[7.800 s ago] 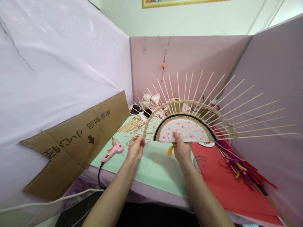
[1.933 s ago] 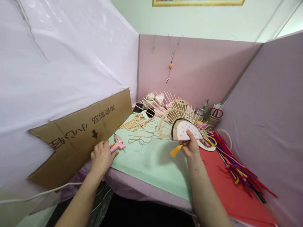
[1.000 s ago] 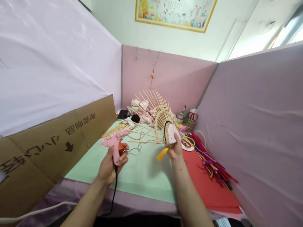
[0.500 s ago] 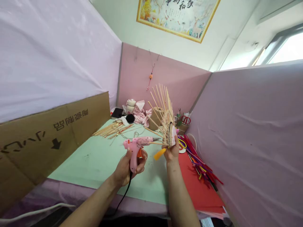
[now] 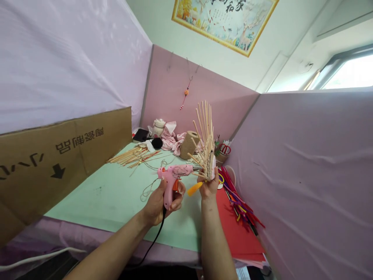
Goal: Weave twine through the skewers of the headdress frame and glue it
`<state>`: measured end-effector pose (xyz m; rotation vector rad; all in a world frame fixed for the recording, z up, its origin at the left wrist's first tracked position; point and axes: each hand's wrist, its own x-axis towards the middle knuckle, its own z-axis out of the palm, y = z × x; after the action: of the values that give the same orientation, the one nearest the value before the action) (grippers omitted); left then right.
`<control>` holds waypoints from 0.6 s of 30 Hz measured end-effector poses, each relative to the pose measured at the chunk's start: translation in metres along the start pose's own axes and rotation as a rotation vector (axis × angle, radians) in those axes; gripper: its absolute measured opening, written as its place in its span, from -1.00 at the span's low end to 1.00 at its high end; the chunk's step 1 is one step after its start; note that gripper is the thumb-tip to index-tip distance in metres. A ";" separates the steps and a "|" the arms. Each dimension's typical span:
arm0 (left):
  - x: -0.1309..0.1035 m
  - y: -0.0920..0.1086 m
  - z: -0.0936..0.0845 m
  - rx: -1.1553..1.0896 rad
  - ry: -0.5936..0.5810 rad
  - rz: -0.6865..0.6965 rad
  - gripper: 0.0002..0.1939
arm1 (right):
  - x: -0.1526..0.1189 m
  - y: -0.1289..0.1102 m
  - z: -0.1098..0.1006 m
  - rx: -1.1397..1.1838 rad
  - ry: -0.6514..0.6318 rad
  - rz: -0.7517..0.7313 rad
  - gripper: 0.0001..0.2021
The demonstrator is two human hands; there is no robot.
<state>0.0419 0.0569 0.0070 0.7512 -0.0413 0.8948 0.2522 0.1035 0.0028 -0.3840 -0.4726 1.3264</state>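
Observation:
My left hand is wrapped round the handle of a pink hot glue gun, its fingers by the orange trigger. The gun's metal nozzle points right, into the sticks of a half-woven stick basket; whether it touches them I cannot tell. My right hand grips that basket from below and behind, tilted on its side, with thin pale sticks fanning up and left. A white base and a dark band show on the basket. An orange-yellow piece juts out beside my right fingers, its kind unclear.
Loose sticks lie on the green tabletop at the left, by a cardboard panel. Behind stand a twine roll, a jar and a pot with scissors. Pipe cleaners rest on red paper.
The glue gun has moved right, its nozzle now in among the basket's sticks. The basket has turned somewhat, its sticks standing more upright. The camera view has shifted slightly.

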 end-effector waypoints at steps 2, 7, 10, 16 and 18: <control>0.002 0.000 0.001 0.007 0.001 -0.005 -0.46 | 0.000 0.000 -0.001 -0.009 0.006 -0.023 -0.68; 0.004 0.002 0.004 0.032 0.005 -0.006 -0.47 | 0.001 0.003 0.002 -0.034 0.018 -0.076 -0.70; 0.004 0.003 0.004 0.039 0.007 -0.011 -0.49 | -0.001 0.005 0.008 -0.004 0.026 -0.115 -0.72; 0.003 0.004 0.003 0.067 -0.007 -0.010 -0.48 | -0.006 0.006 0.016 0.078 0.061 -0.157 -0.70; 0.003 0.004 0.002 0.072 -0.012 -0.005 -0.48 | -0.007 0.005 0.017 0.072 0.045 -0.156 -0.64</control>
<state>0.0417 0.0587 0.0117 0.8230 -0.0176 0.8906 0.2373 0.0975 0.0141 -0.3099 -0.4079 1.1776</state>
